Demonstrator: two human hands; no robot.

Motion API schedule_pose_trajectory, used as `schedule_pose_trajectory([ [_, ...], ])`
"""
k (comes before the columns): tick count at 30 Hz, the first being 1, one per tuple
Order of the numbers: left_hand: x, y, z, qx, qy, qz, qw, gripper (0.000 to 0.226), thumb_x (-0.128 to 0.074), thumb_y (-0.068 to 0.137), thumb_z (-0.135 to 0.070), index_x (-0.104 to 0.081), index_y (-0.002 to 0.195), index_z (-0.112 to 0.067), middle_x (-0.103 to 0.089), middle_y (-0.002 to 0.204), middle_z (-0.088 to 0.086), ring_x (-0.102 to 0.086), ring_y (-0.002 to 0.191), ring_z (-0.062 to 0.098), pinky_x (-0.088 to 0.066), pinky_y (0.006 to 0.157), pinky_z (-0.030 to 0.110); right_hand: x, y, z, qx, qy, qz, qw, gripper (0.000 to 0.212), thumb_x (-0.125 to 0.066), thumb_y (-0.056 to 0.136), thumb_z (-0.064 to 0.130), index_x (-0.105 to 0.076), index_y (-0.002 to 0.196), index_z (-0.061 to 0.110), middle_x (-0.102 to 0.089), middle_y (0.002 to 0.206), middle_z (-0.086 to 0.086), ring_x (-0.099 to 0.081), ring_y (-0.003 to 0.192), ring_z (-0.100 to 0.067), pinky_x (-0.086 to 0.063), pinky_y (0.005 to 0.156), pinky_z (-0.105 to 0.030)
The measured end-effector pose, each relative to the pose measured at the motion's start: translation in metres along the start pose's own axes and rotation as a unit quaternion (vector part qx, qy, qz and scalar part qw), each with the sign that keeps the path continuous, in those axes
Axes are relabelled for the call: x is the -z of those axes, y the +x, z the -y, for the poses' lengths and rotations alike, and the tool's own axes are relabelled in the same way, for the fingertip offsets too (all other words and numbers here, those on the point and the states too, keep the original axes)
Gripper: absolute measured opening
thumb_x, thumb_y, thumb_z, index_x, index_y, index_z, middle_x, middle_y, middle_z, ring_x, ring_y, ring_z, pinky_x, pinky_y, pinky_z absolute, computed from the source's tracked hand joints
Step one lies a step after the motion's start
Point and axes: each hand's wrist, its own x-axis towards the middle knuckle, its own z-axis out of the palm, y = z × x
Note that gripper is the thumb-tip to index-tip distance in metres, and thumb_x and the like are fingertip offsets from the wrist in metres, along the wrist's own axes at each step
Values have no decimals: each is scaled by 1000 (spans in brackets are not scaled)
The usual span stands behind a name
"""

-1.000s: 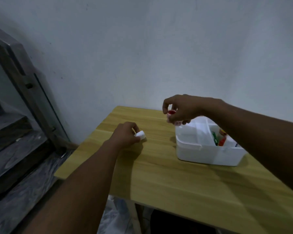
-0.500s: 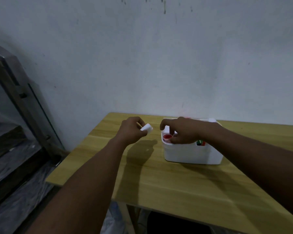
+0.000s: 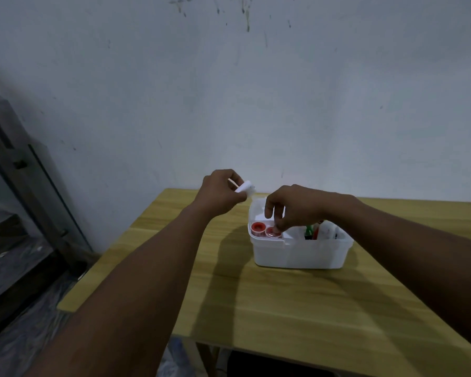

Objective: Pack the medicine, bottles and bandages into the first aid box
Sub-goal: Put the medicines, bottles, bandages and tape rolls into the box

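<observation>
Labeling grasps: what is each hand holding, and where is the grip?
Left hand: small white item, pinched at its near end. Right hand: fingertips on the red-capped roll in the first aid box; actual grip unclear.

One white first aid box [image 3: 299, 251] stands on one wooden table [image 3: 283, 303]. Inside the box, at its left end, sit two red-centred tape rolls [image 3: 264, 231] side by side. One small white roll [image 3: 244, 187] is held just above the box's left rim, and two hands are in view.
</observation>
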Motion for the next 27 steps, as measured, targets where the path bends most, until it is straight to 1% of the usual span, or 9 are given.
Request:
schedule_pose_trajectory([
  [2, -3, 3, -4, -7, 6, 2, 1000, 23, -80, 74, -17, -68, 93, -15, -74, 82, 6, -72, 73, 20, -55, 46, 23, -7, 3, -2, 1, -2, -11, 1000, 30, -79, 79, 23, -69, 107, 21, -68, 98, 3, -62, 90, -17, -50, 74, -29],
  [4, -6, 5, -7, -13, 11, 9, 1000, 24, -80, 74, -18, -68, 95, -16, -74, 84, 5, -72, 74, 18, -58, 50, 25, -13, 4, -3, 4, 3, -20, 1000, 27, -78, 80, 22, -70, 105, 20, -69, 99, 3, -63, 89, -16, -50, 76, -29],
  [8, -14, 8, -10, -7, 22, 44, 999, 25, -81, 75, -16, -68, 95, -17, -73, 88, 5, -71, 78, 18, -60, 57, 29, -3, 2, -8, 3, 28, -34, 999, 20, -72, 86, 18, -69, 106, 19, -67, 98, 2, -64, 81, -11, -52, 72, -24],
  [11, -20, 12, -14, -3, 35, 81, 996, 24, -82, 75, -14, -68, 95, -16, -73, 89, 5, -70, 76, 16, -55, 54, 24, 19, -1, -21, -19, 49, -78, 996, 16, -68, 88, 15, -70, 103, 17, -69, 93, 2, -68, 70, -10, -53, 66, -21],
  [14, -29, 16, -18, -13, 74, 108, 991, 26, -83, 74, -14, -70, 97, -16, -71, 90, 3, -66, 75, 11, -52, 56, 21, 36, -8, -36, -42, 68, -105, 991, 13, -67, 87, 13, -71, 100, 14, -73, 87, 1, -72, 68, -14, -49, 61, -20],
  [17, -40, 20, -17, -27, 119, 121, 985, 26, -83, 75, -19, -72, 99, -18, -72, 95, 2, -66, 79, 12, -58, 68, 27, 37, -13, -47, -53, 85, -108, 989, 13, -66, 88, 11, -71, 100, 11, -73, 86, 1, -75, 76, -21, -54, 65, -23],
  [19, -45, 21, -15, -28, 144, 134, 980, 27, -84, 75, -23, -74, 100, -20, -73, 96, 1, -67, 81, 14, -61, 74, 33, 33, -14, -50, -56, 93, -104, 989, 13, -66, 88, 12, -71, 100, 11, -72, 85, 2, -75, 76, -21, -57, 69, -25],
  [24, -42, 17, -12, -33, 155, 151, 976, 42, -86, 70, -38, -76, 106, -18, -72, 99, 1, -66, 89, 16, -60, 80, 36, 24, -10, -49, -54, 98, -94, 989, 14, -66, 88, 13, -70, 101, 14, -69, 85, 6, -73, 73, -18, -58, 71, -27],
  [27, -40, 17, -13, -34, 144, 155, 977, 47, -80, 73, -50, -77, 107, -18, -71, 101, 1, -65, 91, 17, -58, 81, 35, 25, -11, -53, -57, 98, -109, 988, 15, -66, 88, 13, -71, 102, 12, -71, 87, 4, -74, 77, -21, -57, 71, -26],
])
